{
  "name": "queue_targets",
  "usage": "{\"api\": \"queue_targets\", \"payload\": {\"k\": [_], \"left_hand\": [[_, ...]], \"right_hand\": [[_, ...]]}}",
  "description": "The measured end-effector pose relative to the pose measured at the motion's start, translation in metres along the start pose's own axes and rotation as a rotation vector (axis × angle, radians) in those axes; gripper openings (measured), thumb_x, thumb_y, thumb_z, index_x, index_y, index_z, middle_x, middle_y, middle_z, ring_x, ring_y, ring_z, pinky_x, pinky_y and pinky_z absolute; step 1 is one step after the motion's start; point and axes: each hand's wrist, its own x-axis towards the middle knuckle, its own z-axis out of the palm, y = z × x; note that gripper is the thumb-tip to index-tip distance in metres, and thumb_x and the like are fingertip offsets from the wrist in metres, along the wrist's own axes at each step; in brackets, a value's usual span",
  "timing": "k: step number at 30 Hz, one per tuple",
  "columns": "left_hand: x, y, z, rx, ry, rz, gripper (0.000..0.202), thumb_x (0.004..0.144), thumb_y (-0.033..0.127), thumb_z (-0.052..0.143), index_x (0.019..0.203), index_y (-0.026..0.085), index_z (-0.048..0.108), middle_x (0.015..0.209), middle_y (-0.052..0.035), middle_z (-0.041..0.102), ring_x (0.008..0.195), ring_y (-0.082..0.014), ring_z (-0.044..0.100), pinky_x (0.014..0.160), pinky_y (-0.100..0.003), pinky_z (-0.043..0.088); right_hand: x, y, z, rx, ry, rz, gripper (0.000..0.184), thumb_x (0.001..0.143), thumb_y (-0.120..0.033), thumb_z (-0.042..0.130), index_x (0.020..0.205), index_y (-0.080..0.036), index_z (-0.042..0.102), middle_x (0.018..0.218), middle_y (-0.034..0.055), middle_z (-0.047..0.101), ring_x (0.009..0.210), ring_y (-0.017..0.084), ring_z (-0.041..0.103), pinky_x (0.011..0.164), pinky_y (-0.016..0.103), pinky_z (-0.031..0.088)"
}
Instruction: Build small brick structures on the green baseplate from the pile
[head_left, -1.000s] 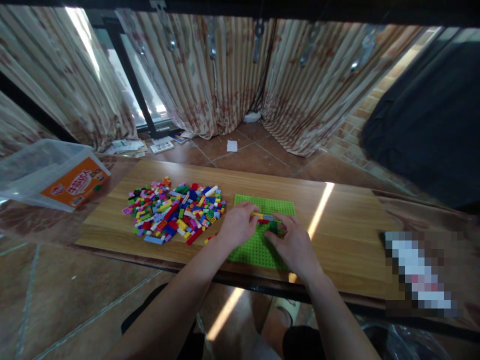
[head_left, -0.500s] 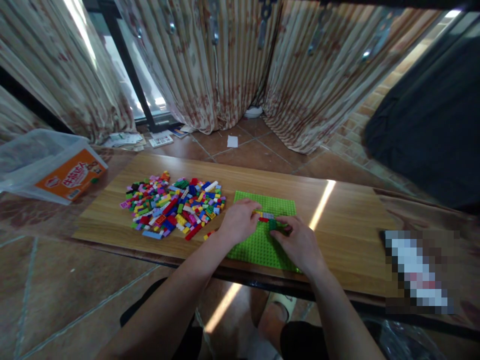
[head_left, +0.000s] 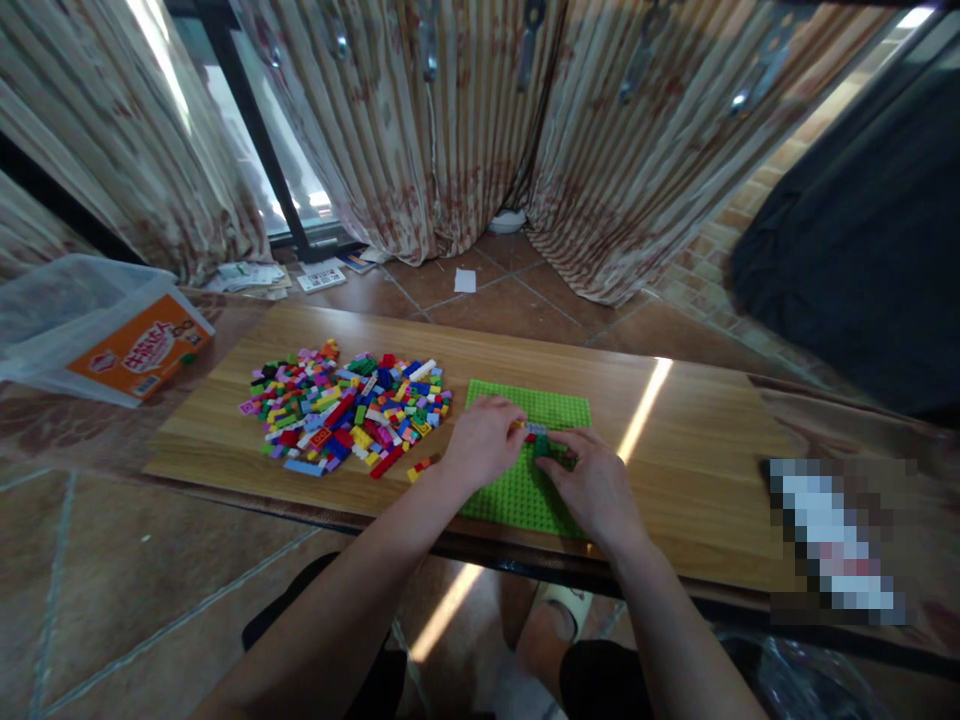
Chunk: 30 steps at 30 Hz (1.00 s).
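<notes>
A light-green studded baseplate (head_left: pixel 517 500) lies on the wooden board under both hands. Over its upper half is a small row of toy bricks (head_left: pixel 534 429), with grey, red and yellow showing. My left hand (head_left: pixel 487 440) is closed around the left end of this row, its fingertips partly hiding the yellow. From the other side, my right hand (head_left: pixel 596 480) pinches a dark green brick (head_left: pixel 541 446) between thumb and fingers, against the row's right end. Whether the row is pressed onto the plate or held just above it, I cannot tell.
A wide pile of mixed bricks (head_left: pixel 345 410) covers the board's left part. A few joined bricks (head_left: pixel 421 467) lie beside my left forearm. At the far left stands a clear plastic tub (head_left: pixel 112 340) with an orange label. The wooden board (head_left: pixel 697 480) extends rightward, crossed by a sunlight streak.
Both hands stay over the baseplate at the brick row. My right hand and the dark green brick have shifted slightly left, closer to my left hand.
</notes>
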Motion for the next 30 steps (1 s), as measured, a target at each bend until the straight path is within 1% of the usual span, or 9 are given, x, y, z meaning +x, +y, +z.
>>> {"api": "queue_targets", "payload": {"k": [3,6,10,15,19,22,25,28,30], "left_hand": [[0.001,0.003,0.003,0.021,0.015,-0.017,0.023,0.085,0.033,0.058,0.097,0.017,0.069,0.1,-0.0077,0.068,0.099,-0.0236,0.057,0.092,-0.038,0.046],[0.002,0.006,0.006,0.037,0.03,-0.062,0.025,0.082,0.038,0.062,0.094,0.018,0.07,0.099,-0.0074,0.068,0.097,-0.0246,0.056,0.092,-0.04,0.044],[0.004,0.01,0.009,0.043,0.05,-0.142,0.025,0.077,0.037,0.066,0.094,0.02,0.071,0.101,-0.0068,0.067,0.098,-0.0257,0.055,0.09,-0.041,0.044],[0.005,0.014,0.009,0.033,0.037,-0.233,0.022,0.077,0.036,0.066,0.094,0.022,0.071,0.104,-0.0054,0.067,0.102,-0.0274,0.054,0.091,-0.044,0.041],[0.006,0.014,0.009,0.046,0.044,-0.25,0.021,0.078,0.038,0.066,0.094,0.025,0.072,0.104,-0.0045,0.067,0.103,-0.0277,0.054,0.091,-0.045,0.039],[0.007,0.014,0.009,0.045,0.03,-0.252,0.019,0.079,0.037,0.065,0.093,0.026,0.072,0.103,-0.0041,0.067,0.102,-0.0277,0.055,0.091,-0.045,0.039],[0.007,0.014,0.009,0.047,0.024,-0.249,0.018,0.079,0.036,0.065,0.091,0.026,0.073,0.103,-0.0041,0.067,0.102,-0.0271,0.055,0.091,-0.045,0.039],[0.007,0.014,0.009,0.047,0.023,-0.249,0.017,0.08,0.036,0.065,0.091,0.026,0.073,0.103,-0.0042,0.066,0.102,-0.0264,0.055,0.092,-0.044,0.038],[0.007,0.014,0.009,0.045,0.021,-0.252,0.018,0.08,0.037,0.064,0.091,0.026,0.073,0.104,-0.0042,0.066,0.103,-0.0261,0.055,0.092,-0.044,0.038]], "right_hand": [[0.0,-0.001,0.0,0.007,0.005,0.0,0.025,0.076,-0.025,0.066,0.099,-0.019,0.07,0.1,0.0064,0.066,0.083,0.02,0.062,0.08,0.038,0.05],[-0.001,0.0,0.0,0.029,0.015,-0.005,0.024,0.076,-0.025,0.065,0.099,-0.019,0.07,0.101,0.0062,0.065,0.083,0.02,0.063,0.079,0.037,0.05],[0.0,0.002,0.0,0.047,0.011,-0.014,0.024,0.076,-0.025,0.065,0.099,-0.02,0.07,0.099,0.0053,0.066,0.081,0.019,0.063,0.076,0.036,0.051],[0.0,0.005,-0.001,0.06,0.004,0.01,0.022,0.076,-0.024,0.066,0.097,-0.02,0.069,0.096,0.0047,0.066,0.079,0.019,0.063,0.074,0.035,0.051],[0.001,0.006,-0.002,0.099,-0.019,0.028,0.026,0.075,-0.024,0.068,0.101,-0.019,0.069,0.096,0.0045,0.066,0.081,0.019,0.062,0.076,0.035,0.051],[0.002,0.006,-0.004,0.114,-0.031,0.038,0.029,0.076,-0.024,0.068,0.104,-0.02,0.068,0.094,0.0032,0.065,0.078,0.017,0.062,0.076,0.034,0.051],[0.003,0.004,-0.006,0.129,-0.04,0.036,0.028,0.076,-0.022,0.068,0.104,-0.022,0.069,0.093,0.002,0.064,0.077,0.016,0.061,0.074,0.032,0.05],[0.002,0.003,-0.006,0.134,-0.032,0.007,0.028,0.077,-0.02,0.067,0.105,-0.024,0.069,0.092,0.0011,0.064,0.075,0.016,0.061,0.073,0.031,0.05],[0.001,0.004,-0.004,0.129,-0.015,-0.036,0.025,0.078,-0.019,0.066,0.102,-0.024,0.071,0.091,0.0013,0.065,0.077,0.016,0.062,0.075,0.031,0.05]]}}
